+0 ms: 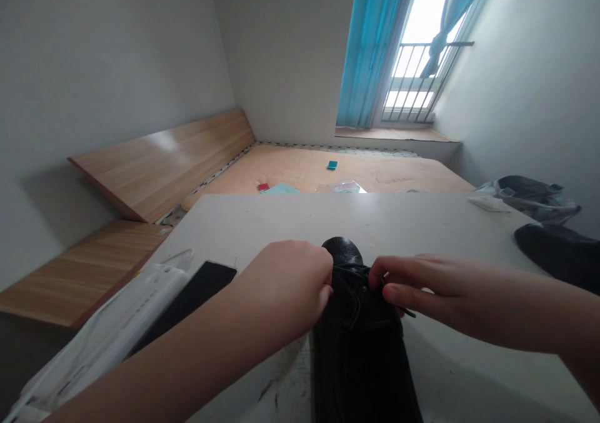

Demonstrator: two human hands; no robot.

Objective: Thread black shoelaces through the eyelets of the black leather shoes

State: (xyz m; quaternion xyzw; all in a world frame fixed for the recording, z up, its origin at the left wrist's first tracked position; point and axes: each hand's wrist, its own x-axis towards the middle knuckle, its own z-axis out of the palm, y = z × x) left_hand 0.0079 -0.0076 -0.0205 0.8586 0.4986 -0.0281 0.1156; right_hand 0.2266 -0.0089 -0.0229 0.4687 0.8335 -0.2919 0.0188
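Note:
A black leather shoe point(360, 360) stands on the white table, its tongue point(341, 249) pointing away from me. Across its upper runs a thin black shoelace point(352, 270). My left hand point(297, 282) is closed in a fist against the shoe's left side, with the lace leading into its curled fingers. On the right side, my right hand point(407, 282) bends thumb and fingers together around the lace. A loose lace end sticks out below that hand. The fingertips of both hands are partly hidden.
Left on the white table point(262, 217) lie a black phone point(206, 285) and a white power strip-like object point(126, 329). At the right edge are another black shoe point(557, 254), a plastic bag point(534, 198) and a white paper piece point(488, 204). Beyond stands a bed point(290, 160).

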